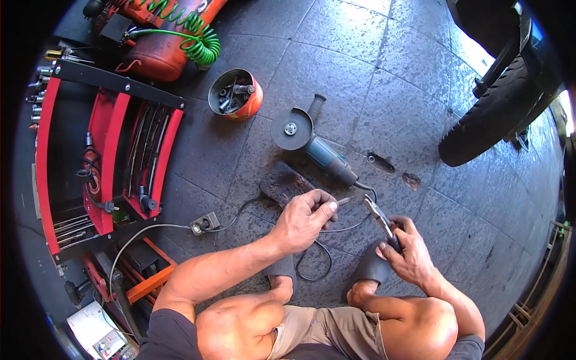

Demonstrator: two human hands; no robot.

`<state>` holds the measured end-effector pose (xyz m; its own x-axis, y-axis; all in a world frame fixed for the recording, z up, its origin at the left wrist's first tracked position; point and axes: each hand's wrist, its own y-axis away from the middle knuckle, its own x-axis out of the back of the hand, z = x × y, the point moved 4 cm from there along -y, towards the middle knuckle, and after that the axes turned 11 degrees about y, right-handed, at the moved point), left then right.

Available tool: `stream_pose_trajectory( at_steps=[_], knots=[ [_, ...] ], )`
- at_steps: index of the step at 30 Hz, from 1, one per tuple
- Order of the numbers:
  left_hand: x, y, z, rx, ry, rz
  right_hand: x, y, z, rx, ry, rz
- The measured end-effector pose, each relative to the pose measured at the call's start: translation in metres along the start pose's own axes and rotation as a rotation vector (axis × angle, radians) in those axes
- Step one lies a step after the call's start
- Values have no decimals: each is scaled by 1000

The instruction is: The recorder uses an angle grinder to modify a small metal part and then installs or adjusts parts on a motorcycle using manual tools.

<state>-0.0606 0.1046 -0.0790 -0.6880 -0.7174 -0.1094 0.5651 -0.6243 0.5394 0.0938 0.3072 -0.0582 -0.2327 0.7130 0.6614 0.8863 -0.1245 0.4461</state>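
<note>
My left hand [307, 219] pinches a small, thin metal piece [344, 201] between thumb and fingers; its pointed end sticks out to the right, and the rest is hidden in the grip. Closed round the dark handles of a pair of pliers [378, 215] is my right hand [410, 251]. The pliers' jaws point up and left, apart from the metal piece. Beyond both hands an angle grinder [327, 159] lies on the floor, its dark disc [290, 128] facing up. A dark, worn block [290, 183] lies between the grinder and my left hand.
A round tin [252, 103] of sockets stands beyond the grinder, left. A red and black tool cart [51, 156] stands at left, before an orange compressor [159, 60] with a green coiled hose [204, 48]. The grinder's cord reaches a socket box [204, 223]. A tyre [486, 123] stands right.
</note>
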Motion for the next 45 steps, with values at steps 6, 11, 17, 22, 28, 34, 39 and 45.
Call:
stream_pose_trajectory(
  at_steps=[6, 11, 17, 22, 28, 34, 39, 45],
  knots=[
    [-8, 4, -1, 28, 438, -6, -4, -5, -16, 128, -112, 3],
    [-10, 6, -5, 12, 456, -52, -2, -11, -21, 200, -96, 62],
    [-14, 4, 3, -84, 398, -162, 6, -13, -30, 353, 125, 207],
    [-14, 4, 4, -81, 425, -193, 6, -15, -31, 383, 271, 267],
    [-9, 5, 1, -78, 447, -212, 6, -16, -31, 432, 292, 329],
    [-11, 6, -3, 85, 850, -369, 1, -19, -24, 463, 225, 345],
    [-11, 8, 2, -5, 843, -341, -3, -23, -27, 482, 193, 367],
    [-7, 10, 3, 3, 731, -257, -9, -24, -26, 455, 120, 321]
  ],
)
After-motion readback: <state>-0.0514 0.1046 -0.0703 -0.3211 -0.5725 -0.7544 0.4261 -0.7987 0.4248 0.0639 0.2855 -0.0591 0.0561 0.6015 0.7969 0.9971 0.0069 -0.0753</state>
